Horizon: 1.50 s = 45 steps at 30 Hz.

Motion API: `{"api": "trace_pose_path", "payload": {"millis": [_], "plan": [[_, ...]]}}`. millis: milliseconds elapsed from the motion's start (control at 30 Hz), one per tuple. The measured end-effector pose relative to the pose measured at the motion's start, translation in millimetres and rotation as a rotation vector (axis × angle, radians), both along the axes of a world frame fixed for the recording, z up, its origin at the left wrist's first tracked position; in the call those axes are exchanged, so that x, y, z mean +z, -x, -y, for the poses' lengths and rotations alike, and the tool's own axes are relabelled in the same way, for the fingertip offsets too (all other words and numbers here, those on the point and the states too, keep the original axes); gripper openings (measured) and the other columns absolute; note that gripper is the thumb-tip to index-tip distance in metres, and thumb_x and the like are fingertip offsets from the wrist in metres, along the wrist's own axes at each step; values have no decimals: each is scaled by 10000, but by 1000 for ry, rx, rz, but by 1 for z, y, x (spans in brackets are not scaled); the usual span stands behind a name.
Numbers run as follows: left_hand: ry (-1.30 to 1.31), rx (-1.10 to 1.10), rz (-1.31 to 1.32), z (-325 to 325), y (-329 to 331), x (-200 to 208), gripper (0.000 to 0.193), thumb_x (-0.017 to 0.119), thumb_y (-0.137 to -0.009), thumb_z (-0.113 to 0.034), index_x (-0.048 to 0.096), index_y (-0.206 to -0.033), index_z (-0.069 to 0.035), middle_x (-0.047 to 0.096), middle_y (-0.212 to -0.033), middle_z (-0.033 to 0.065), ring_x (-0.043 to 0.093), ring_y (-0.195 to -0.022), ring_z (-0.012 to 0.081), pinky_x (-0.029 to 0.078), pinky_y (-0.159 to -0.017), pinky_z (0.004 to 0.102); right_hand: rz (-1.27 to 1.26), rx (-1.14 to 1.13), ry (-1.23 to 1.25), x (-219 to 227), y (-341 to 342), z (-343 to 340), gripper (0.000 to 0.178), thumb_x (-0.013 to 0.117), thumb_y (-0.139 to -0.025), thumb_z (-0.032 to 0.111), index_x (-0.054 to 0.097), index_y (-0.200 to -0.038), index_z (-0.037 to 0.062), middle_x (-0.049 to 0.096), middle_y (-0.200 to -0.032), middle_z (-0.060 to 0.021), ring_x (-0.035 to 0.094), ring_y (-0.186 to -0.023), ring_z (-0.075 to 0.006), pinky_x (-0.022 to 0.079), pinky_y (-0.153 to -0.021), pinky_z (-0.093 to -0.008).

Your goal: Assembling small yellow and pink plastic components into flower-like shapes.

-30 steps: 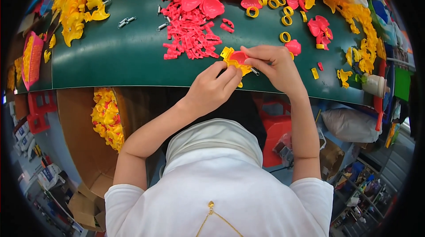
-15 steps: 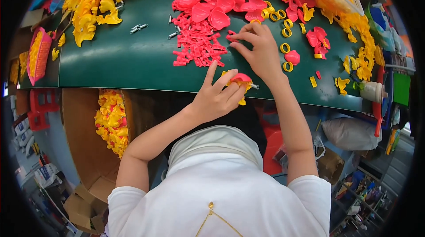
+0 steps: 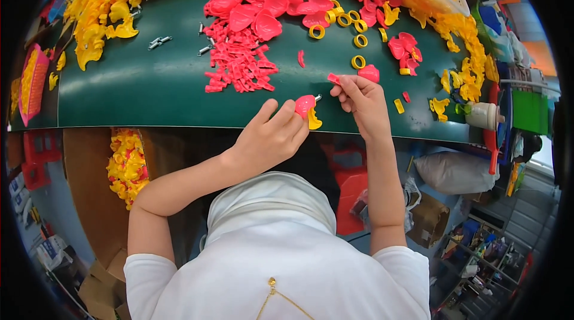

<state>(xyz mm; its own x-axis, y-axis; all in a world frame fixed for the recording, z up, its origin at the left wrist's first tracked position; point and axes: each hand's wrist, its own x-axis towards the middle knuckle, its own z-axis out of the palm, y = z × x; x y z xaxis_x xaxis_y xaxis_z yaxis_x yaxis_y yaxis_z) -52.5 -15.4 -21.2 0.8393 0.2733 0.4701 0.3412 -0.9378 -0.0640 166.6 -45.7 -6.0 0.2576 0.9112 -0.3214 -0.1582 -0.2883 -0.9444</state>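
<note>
My left hand is closed round a part-assembled plastic piece at the table's near edge. That piece has a pink rounded shell, a yellow curved part below it and a metal spring or pin sticking out. In my right hand a small pink plastic clip is pinched between thumb and fingers, a little to the right of the assembly. Behind the hands lies a heap of small pink clips. One loose pink clip rests apart from it. Another pink shell sits just beyond my right hand.
Yellow rings are scattered on the green table. Pink shells and yellow parts are piled at the back. Springs lie at left. Below the table edge stands a cardboard box holding yellow and pink pieces.
My right hand has come back toward the near edge, carrying a pink clip away from the heap's side. My left hand has turned, showing more of the pink shell. The whole view has shifted slightly.
</note>
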Motion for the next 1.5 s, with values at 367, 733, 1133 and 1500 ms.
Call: {"api": "trace_pose_path", "payload": {"millis": [367,733,1133,1500], "plan": [[-25,-128,94,-6,-20,-12,261,601,-764,-141,669,-973,-2,602,-850,99,528,-1172,333,438,-951,544,1368,-71,-418,-24,12,31,103,690,-787,40,644,-877,23,633,-837,-91,592,-790,-271,484,-684,-336],[-37,-126,99,-10,-28,-18,293,606,-762,-160,673,-1004,-9,570,-858,98,535,-1159,330,444,-937,528,755,-53,-311,-9,19,31,227,678,-806,11,682,-1032,-3,676,-808,-82,600,-643,-105,464,-579,-240],[9,-167,155,-8,-15,-10,265,655,-744,-143,692,-993,-62,567,-903,73,565,-1137,308,387,-964,541,687,216,-311,-3,16,34,211,695,-782,8,698,-992,24,661,-870,-103,622,-724,-173,480,-609,-264],[-22,-168,83,-11,-27,-12,312,619,-773,-133,686,-1078,-112,488,-796,38,551,-1155,267,345,-993,525,990,-44,-521,-18,15,33,166,697,-746,-9,696,-909,19,657,-780,-104,636,-721,-241,509,-626,-341]]}}
